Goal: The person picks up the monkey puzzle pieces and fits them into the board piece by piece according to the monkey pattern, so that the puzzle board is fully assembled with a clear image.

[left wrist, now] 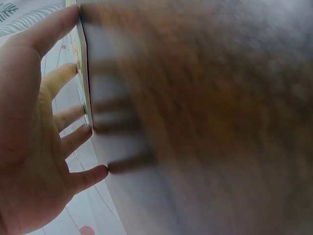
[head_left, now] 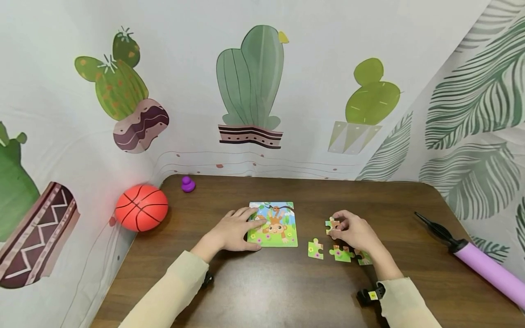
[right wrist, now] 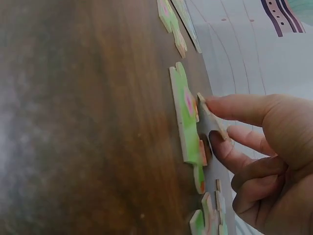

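Observation:
A square monkey picture board (head_left: 283, 239) lies flat at the middle of the table. My left hand (head_left: 231, 231), fingers spread and fairly straight, rests on its left side; the left wrist view shows fingertips along the thin board edge (left wrist: 87, 73). To the right, my right hand (head_left: 357, 233) pinches a jigsaw piece (head_left: 330, 226) between thumb and fingers. That piece (right wrist: 213, 118) is tilted in the right wrist view. Nearer me lie a green piece with a yellow flower (head_left: 314, 249), another green piece (head_left: 341, 256) and more pieces (head_left: 364, 259), partly hidden by the right hand.
On the table's left edge sits an orange basketball (head_left: 141, 207), with a small purple duck-like toy (head_left: 187, 184) at the back left corner. A lilac pump (head_left: 488, 266) with a black nozzle lies along the right side. Behind the table hangs a cactus-print cloth (head_left: 311, 91).

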The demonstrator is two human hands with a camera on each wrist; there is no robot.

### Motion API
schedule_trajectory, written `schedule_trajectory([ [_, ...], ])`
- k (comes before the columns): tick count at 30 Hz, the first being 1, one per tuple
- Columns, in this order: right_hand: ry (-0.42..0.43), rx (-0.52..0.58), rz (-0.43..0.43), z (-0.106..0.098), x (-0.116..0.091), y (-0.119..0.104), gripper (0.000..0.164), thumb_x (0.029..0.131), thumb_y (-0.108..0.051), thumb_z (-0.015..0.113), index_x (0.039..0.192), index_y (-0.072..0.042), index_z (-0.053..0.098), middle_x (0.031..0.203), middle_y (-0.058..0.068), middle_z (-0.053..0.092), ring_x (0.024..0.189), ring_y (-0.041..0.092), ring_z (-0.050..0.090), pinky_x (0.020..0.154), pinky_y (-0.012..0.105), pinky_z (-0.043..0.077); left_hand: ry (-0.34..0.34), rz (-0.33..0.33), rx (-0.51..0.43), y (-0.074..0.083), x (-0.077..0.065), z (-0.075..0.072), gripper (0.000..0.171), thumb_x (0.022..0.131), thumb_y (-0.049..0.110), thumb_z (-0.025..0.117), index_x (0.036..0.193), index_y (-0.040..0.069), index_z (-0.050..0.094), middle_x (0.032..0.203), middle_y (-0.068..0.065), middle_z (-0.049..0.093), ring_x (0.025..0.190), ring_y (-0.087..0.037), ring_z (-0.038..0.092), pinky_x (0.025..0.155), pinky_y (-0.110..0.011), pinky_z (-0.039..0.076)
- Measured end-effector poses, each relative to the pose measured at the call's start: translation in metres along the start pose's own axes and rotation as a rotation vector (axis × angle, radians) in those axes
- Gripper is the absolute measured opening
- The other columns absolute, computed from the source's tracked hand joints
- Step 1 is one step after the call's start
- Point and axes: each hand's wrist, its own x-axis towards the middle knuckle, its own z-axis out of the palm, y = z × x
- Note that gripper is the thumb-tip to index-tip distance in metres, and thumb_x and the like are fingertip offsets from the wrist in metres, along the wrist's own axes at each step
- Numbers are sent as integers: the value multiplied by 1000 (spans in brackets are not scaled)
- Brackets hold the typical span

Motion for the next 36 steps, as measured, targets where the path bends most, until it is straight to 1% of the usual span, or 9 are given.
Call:
schedule_trajectory([
  [3,17,22,-2,1,-1,1,40,96,-24,76,131,-7,63,91,3,70,61,18,61,50,35,48,-2,3,-2,0,-1,0,80,92,75,57,161,39,39,170,-5,22,155,-29,20,117,-64,25],
  [4,26,23,-5,1,-1,1,37,98,-23,74,129,-7,64,92,3,72,63,18,62,53,35,49,-2,3,-3,0,-1,0,80,92,75,57,161,39,39,170,-5,22,155,-29,21,117,-64,25],
  [6,45,26,-16,1,-2,1,31,100,-23,72,125,-6,66,95,5,73,67,18,63,59,36,49,0,5,-2,0,-1,-1,80,92,75,57,161,39,39,170,-5,22,155,-30,21,117,-64,25],
  [8,71,26,-20,1,-2,1,27,101,-24,71,121,-6,69,97,6,74,69,18,64,61,37,49,1,5,-2,1,-1,-1,80,92,75,57,161,39,39,170,-5,22,155,-30,21,117,-65,25],
  [12,116,14,-36,1,-1,1,27,101,-31,70,115,-7,70,97,5,74,73,17,65,63,37,49,1,1,-5,1,-1,-1,81,92,75,58,161,38,39,171,-5,22,155,-32,21,117,-65,25],
  [16,165,40,-51,3,1,-1,28,100,-35,72,112,-9,73,95,3,75,80,17,67,68,37,50,-4,-4,-6,1,-1,-1,81,92,75,58,161,39,39,171,-5,22,155,-31,21,117,-65,25],
  [20,196,91,-64,6,4,-6,26,99,-33,73,110,-10,74,95,3,76,84,19,68,72,38,51,-3,-4,-5,1,0,-1,80,91,74,59,161,39,39,170,-5,23,155,-31,22,117,-65,26],
  [29,161,201,-78,22,12,-24,23,99,-28,74,111,-8,76,95,3,76,87,20,68,73,37,51,-1,-1,-6,1,-1,-3,80,91,74,59,161,38,40,170,-6,24,154,-30,23,116,-64,26],
  [36,112,261,-107,40,21,-39,19,98,-24,75,111,-10,78,101,4,77,88,20,70,72,35,54,5,1,-8,0,-1,-2,80,91,74,59,161,38,40,170,-5,24,154,-31,23,116,-64,26],
])
